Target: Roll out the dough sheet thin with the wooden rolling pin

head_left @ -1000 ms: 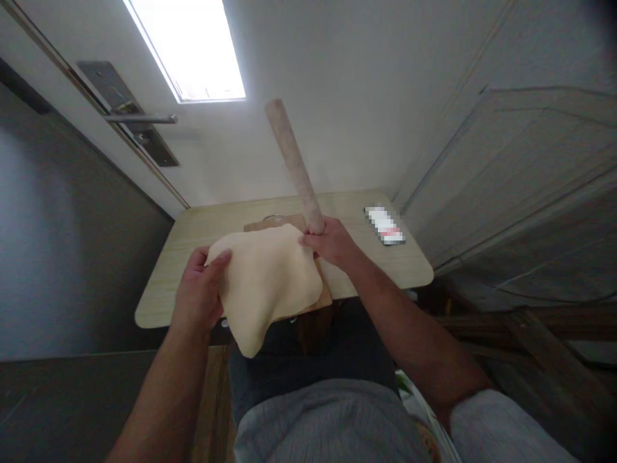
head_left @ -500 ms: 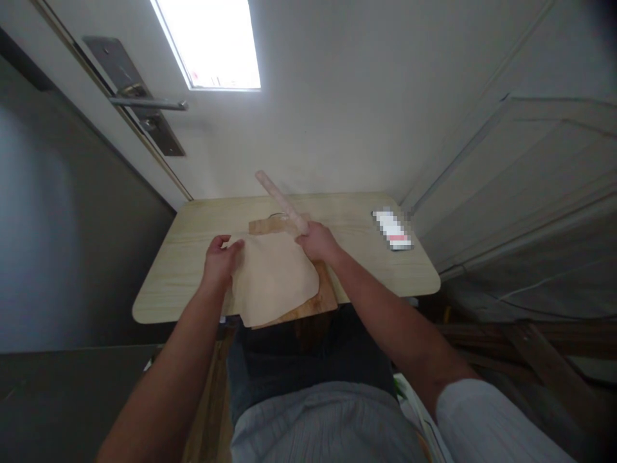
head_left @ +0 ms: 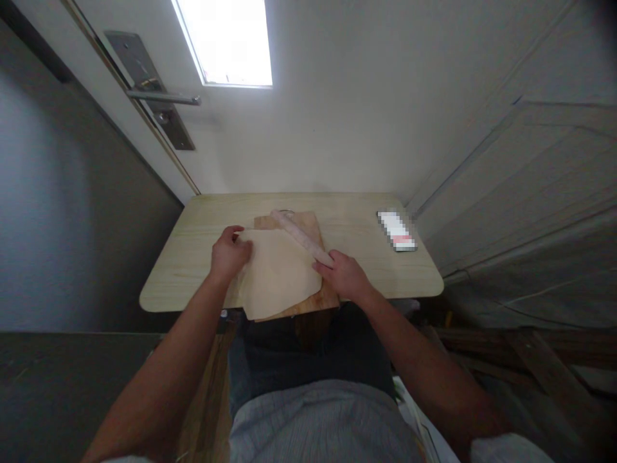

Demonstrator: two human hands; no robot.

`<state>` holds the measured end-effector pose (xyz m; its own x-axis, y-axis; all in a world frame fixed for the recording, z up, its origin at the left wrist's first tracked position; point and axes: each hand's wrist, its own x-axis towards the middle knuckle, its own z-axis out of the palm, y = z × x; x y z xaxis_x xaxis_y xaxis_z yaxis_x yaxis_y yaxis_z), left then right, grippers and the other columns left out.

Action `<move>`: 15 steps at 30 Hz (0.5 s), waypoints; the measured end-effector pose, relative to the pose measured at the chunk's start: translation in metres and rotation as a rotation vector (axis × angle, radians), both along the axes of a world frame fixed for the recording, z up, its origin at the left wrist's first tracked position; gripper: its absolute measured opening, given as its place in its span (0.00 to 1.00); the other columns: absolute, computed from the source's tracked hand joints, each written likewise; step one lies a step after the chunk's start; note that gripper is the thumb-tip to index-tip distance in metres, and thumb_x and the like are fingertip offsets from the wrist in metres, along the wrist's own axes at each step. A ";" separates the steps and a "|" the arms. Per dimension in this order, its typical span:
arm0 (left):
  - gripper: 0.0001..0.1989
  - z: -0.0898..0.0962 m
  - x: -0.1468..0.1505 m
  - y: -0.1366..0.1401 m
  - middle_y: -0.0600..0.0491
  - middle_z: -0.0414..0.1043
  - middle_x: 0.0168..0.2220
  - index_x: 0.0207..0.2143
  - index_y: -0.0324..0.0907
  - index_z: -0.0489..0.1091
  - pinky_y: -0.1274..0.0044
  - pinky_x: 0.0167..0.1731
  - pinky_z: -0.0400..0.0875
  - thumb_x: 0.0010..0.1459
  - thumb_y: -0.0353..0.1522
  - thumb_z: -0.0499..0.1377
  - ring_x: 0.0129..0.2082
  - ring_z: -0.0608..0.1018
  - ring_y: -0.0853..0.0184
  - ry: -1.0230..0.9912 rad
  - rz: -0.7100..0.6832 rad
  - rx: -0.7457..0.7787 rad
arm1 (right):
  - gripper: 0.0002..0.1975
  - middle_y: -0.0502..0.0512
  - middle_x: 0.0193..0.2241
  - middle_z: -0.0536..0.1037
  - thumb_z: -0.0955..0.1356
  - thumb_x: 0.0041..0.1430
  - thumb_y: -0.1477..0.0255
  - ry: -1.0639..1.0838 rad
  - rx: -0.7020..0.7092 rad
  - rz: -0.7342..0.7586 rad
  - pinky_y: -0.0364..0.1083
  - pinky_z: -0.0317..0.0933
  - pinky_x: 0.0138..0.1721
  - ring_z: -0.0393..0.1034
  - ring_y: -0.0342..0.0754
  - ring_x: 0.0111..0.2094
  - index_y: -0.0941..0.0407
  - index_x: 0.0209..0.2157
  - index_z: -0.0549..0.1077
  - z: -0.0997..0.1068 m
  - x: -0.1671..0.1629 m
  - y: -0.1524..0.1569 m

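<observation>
While the right hand [head_left: 346, 276] is clamped on the near end of a pale rolling pin [head_left: 301, 238], the left hand [head_left: 230, 256] is in contact with the upper left corner of a flat sheet of dough [head_left: 277, 273]. The thumb and fingers of the left hand stand slightly apart at that corner; whether the dough is pinched between them cannot be told from this view. The dough lies between the two hands, its body extending to the right of the left hand and toward the wearer. The fingertips of the right hand are at the sheet's right edge. From the right hand, the rolling pin runs obliquely forward and to the left, crossing the dough's upper right part, with its free end above the far side of a wooden board [head_left: 324, 301]. The board is beneath the dough, exposed just in front of the left hand's far side and below the right hand. A thin metal ring [head_left: 288, 211] shows at the board's far edge, beyond both hands. All of this is on a light wood-grain worktop [head_left: 183, 270]. Well to the right of the right hand and farther forward lies a phone [head_left: 396, 230], its screen pixelated. Beyond both hands stands a pale door [head_left: 337, 128]; its metal handle [head_left: 164, 98] is forward and left of the left hand.
</observation>
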<state>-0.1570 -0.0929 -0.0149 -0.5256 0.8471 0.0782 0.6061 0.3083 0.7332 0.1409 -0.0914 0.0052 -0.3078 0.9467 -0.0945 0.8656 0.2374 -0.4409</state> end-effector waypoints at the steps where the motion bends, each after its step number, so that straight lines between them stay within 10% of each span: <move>1: 0.23 0.000 -0.002 0.001 0.49 0.76 0.38 0.51 0.44 0.71 0.72 0.37 0.72 0.51 0.34 0.62 0.33 0.78 0.63 0.039 -0.020 -0.008 | 0.18 0.57 0.33 0.79 0.64 0.66 0.55 0.004 0.007 0.011 0.44 0.54 0.31 0.71 0.49 0.33 0.55 0.36 0.73 -0.001 0.007 -0.005; 7: 0.18 0.013 0.026 -0.011 0.44 0.75 0.50 0.51 0.41 0.72 0.64 0.52 0.70 0.60 0.39 0.58 0.50 0.76 0.56 0.254 -0.072 0.187 | 0.26 0.51 0.24 0.74 0.62 0.63 0.45 0.019 -0.017 -0.041 0.43 0.48 0.27 0.67 0.46 0.27 0.53 0.28 0.70 -0.007 0.047 -0.039; 11: 0.19 0.020 0.086 -0.031 0.46 0.73 0.56 0.55 0.44 0.69 0.62 0.60 0.64 0.67 0.41 0.52 0.58 0.72 0.58 0.362 -0.516 0.245 | 0.27 0.51 0.25 0.76 0.61 0.64 0.44 -0.056 0.008 -0.069 0.44 0.46 0.27 0.69 0.47 0.27 0.52 0.29 0.71 -0.011 0.060 -0.061; 15: 0.20 0.015 0.123 -0.037 0.48 0.66 0.64 0.60 0.49 0.66 0.49 0.64 0.51 0.70 0.40 0.47 0.66 0.63 0.53 0.526 -0.624 0.088 | 0.26 0.52 0.27 0.77 0.59 0.67 0.46 -0.075 0.042 -0.081 0.44 0.46 0.28 0.70 0.47 0.29 0.53 0.31 0.72 -0.015 0.058 -0.076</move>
